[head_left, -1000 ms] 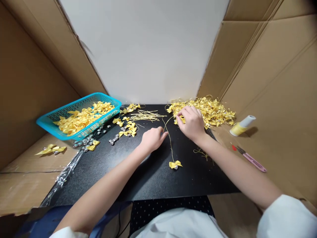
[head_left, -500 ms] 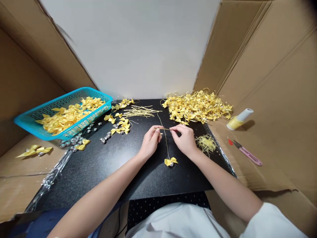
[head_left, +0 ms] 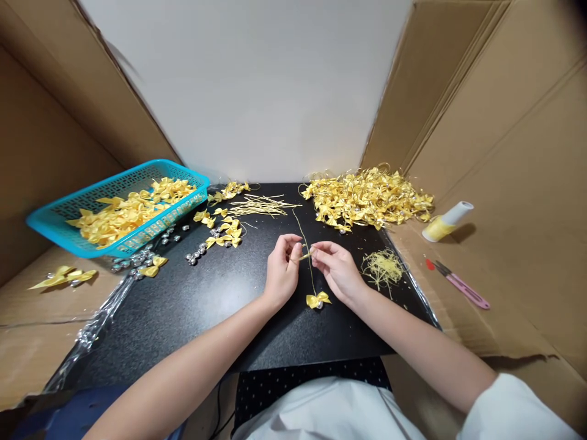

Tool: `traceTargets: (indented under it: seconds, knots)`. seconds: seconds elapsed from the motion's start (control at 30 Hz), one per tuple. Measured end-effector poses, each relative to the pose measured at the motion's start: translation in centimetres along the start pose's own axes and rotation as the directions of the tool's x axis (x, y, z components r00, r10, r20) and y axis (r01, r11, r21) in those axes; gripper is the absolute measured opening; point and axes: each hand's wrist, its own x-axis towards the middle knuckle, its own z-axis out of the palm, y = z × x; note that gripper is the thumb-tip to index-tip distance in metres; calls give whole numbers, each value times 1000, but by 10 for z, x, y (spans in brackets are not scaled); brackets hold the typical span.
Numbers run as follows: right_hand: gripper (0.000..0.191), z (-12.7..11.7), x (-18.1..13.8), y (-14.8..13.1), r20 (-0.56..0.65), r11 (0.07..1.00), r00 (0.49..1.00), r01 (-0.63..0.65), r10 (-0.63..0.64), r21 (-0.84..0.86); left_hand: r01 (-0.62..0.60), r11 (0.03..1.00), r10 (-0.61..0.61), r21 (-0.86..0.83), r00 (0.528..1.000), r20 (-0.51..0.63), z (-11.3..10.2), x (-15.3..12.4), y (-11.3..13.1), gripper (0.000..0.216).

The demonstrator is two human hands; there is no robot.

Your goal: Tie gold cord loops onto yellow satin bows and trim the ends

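Observation:
My left hand (head_left: 283, 269) is closed, thumb and fingers pinching a short gold cord (head_left: 304, 256). Facing it, my right hand (head_left: 337, 269) pinches the other end of that cord between thumb and fingertips. Below and between the hands, a yellow ribbon bow (head_left: 316, 299) with a small silver bell (head_left: 320, 305) lies on the black table (head_left: 192, 318). A thin string (head_left: 301, 223) runs from the bow up between my hands toward a bundle of gold cords (head_left: 259, 206). Fingers hide part of the held cord.
At left is a blue basket (head_left: 41, 225) of yellow bows, with silver bells (head_left: 142, 260) beside it. A heap of finished bows (head_left: 367, 198) sits at back right. Thread scraps (head_left: 384, 267), a spool (head_left: 447, 222) and pink snips (head_left: 468, 290) lie right. Cardboard walls (head_left: 518, 153) flank the table.
My hands have come slightly lower and closer together. The gold cord, earlier stretched level between them, now shows as a shorter, slanted piece. The bow has stayed put on the table.

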Motion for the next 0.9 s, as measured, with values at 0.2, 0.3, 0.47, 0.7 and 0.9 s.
traceTargets:
  seconds: [0.2, 0.3, 0.47, 0.7, 0.9]
  knots:
    - [25, 2, -3, 5, 25, 975, 995, -104, 102, 197, -73, 996, 73, -60, 997, -5, 1, -3, 4, 16]
    - [24, 0, 0, 5, 22, 971, 994, -108, 106, 213, -131, 991, 131, -16, 991, -9, -1, -4, 5, 14]
    - [29, -1, 3, 7, 20, 947, 985, -170, 171, 271, -205, 978, 205, 36, 979, 3, -2, -5, 6, 12]
    - [32, -2, 4, 10, 6, 959, 991, -129, 132, 254, -252, 966, 250, 56, 968, 32, -4, -6, 9, 11]
    - [33, -5, 5, 15, 16, 979, 997, -74, 72, 188, -294, 953, 293, 72, 956, 33, -3, -5, 9, 10]
